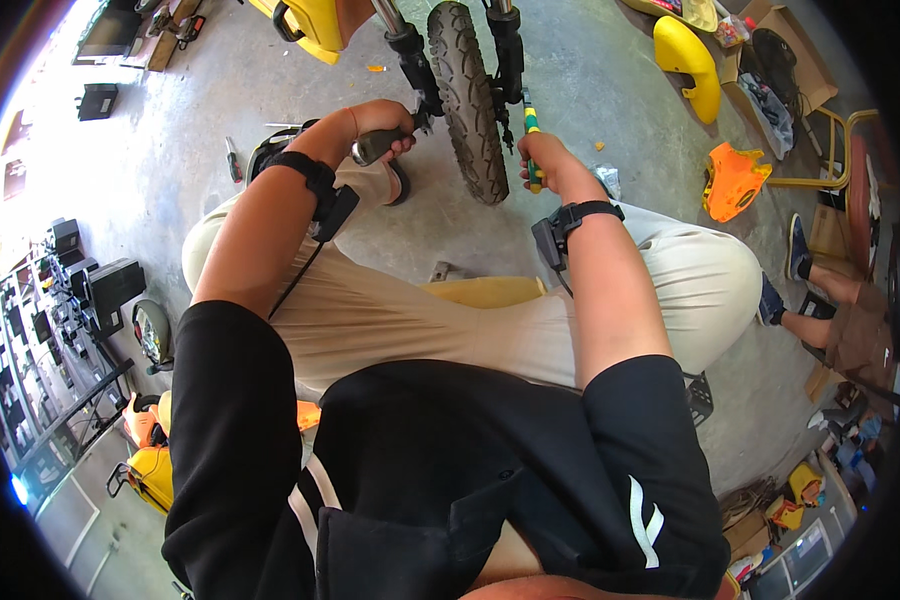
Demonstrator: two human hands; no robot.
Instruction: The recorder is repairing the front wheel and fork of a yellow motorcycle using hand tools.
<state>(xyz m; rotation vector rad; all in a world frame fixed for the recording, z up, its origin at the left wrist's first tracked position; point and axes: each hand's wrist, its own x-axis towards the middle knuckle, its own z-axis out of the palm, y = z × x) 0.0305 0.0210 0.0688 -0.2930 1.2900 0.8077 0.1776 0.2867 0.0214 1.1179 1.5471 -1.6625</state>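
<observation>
In front of me stands a wheel with a knobby black tyre (460,95), held between the two legs of a fork (507,65). My left hand (385,130) is closed around a grey metal wrench (372,147), whose far end meets the lower left fork leg near the axle. On the other side, my right hand (547,160) grips a tool with a green and yellow handle (531,118). That tool points away from me, beside the right fork leg; its working end is too small to make out.
A screwdriver (233,160) lies on the concrete floor at the left. To the right are a yellow curved fender (692,68), an orange plastic part (735,182) and a cardboard box (800,60). Another person's legs (820,290) show at the far right.
</observation>
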